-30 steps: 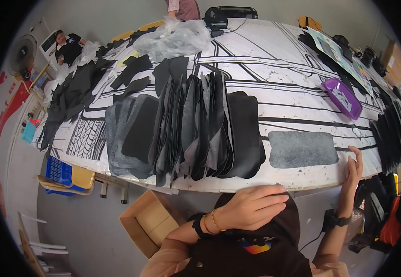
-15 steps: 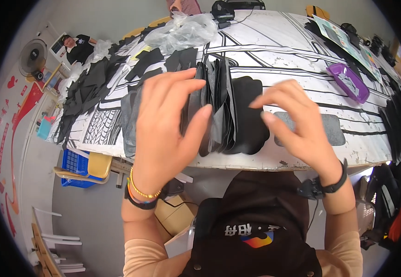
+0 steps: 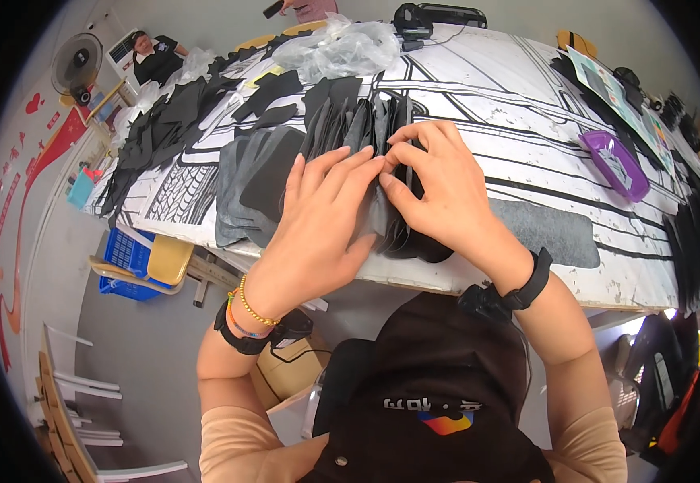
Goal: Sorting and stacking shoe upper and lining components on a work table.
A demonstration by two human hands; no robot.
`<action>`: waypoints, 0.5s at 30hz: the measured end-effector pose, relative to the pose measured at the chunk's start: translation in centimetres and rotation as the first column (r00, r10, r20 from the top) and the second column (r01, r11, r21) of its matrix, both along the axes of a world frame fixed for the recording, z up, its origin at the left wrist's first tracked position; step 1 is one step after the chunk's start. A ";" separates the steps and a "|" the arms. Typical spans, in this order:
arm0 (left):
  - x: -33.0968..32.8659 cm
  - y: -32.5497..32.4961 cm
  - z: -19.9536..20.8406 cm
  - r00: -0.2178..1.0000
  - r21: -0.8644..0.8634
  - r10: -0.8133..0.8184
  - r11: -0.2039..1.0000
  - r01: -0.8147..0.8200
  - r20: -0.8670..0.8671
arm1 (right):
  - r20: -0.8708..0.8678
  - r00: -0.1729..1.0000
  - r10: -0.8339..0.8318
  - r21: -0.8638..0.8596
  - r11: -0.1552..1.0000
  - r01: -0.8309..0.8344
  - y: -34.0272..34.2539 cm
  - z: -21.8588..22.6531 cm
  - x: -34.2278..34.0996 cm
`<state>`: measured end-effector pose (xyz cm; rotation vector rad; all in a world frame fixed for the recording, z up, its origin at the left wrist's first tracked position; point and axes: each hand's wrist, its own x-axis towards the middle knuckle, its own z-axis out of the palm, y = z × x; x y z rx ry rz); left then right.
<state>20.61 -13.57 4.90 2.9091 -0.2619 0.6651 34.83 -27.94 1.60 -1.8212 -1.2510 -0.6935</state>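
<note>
A row of thin black and grey fabric pieces (image 3: 335, 121) stands on edge at the near middle of the table, partly hidden by my hands. My left hand (image 3: 317, 221) lies against these pieces with its fingers stretched out and the thumb apart. Close to its fingertips, my right hand (image 3: 445, 181) has its thumb and bent fingers pinched at the upper edges of the pieces. Exactly how many it holds is hidden. A flat pile of grey and black pieces (image 3: 241, 181) lies left of my left hand. One grey rounded piece (image 3: 555, 233) lies right of my right wrist.
The table (image 3: 640, 278) has black line drawings on white. Black scraps (image 3: 161, 125) cover its left side; a clear plastic bag (image 3: 342, 50) lies at the back. A purple tray (image 3: 617, 165) and stacked black pieces (image 3: 692, 241) are at the right. A person (image 3: 155, 60) is at far left.
My right hand has moved left, from apart over the black piece onto the standing pieces, and its fingers have closed. My left hand has turned and come down lower against them.
</note>
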 end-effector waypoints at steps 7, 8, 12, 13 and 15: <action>0.3 0.0 -0.3 0.999 0.083 0.040 0.996 -0.039 -0.005 | -0.030 0.997 0.077 -0.011 0.997 -0.077 -0.6 -0.6 0.9; 0.3 0.1 -0.4 0.999 0.085 0.042 0.996 -0.041 -0.008 | -0.033 0.996 0.079 -0.009 0.997 -0.079 -0.8 -0.7 1.0; 0.5 0.2 -0.5 0.996 0.110 0.068 0.992 -0.062 -0.051 | -0.057 0.991 0.120 -0.053 0.991 -0.123 -1.4 -0.7 1.2; 0.6 0.1 -0.4 0.996 0.109 0.071 0.992 -0.065 -0.057 | -0.050 0.991 0.121 -0.065 0.990 -0.124 -1.6 -0.6 1.3; 0.8 -0.1 -0.1 0.996 0.121 0.066 0.991 -0.058 -0.058 | -0.046 0.993 0.107 -0.081 0.991 -0.111 -1.9 -0.5 1.2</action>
